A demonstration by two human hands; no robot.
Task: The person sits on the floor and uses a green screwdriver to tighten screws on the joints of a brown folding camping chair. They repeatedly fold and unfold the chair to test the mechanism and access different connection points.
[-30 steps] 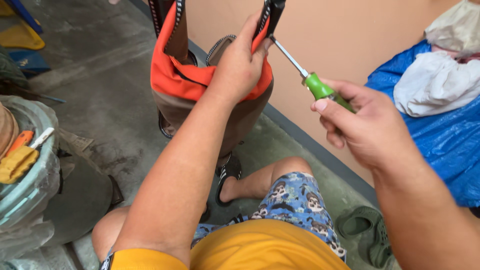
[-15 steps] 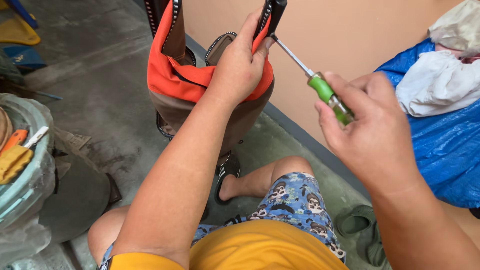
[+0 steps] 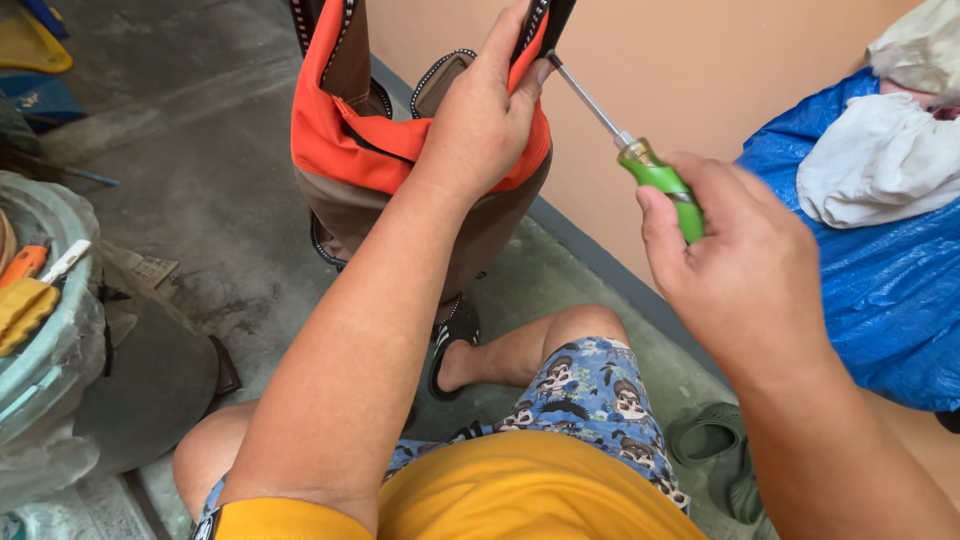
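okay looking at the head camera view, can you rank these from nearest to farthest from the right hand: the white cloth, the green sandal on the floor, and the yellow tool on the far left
From the right hand:
1. White cloth, just to its right on the blue tarp.
2. Green sandal, below it on the floor by the wall.
3. Yellow tool, far across at the left edge, in the pale tub.

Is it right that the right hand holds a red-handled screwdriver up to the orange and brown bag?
Not quite: the head view shows the screwdriver has a green handle. The right hand does hold it up to the orange and brown bag.
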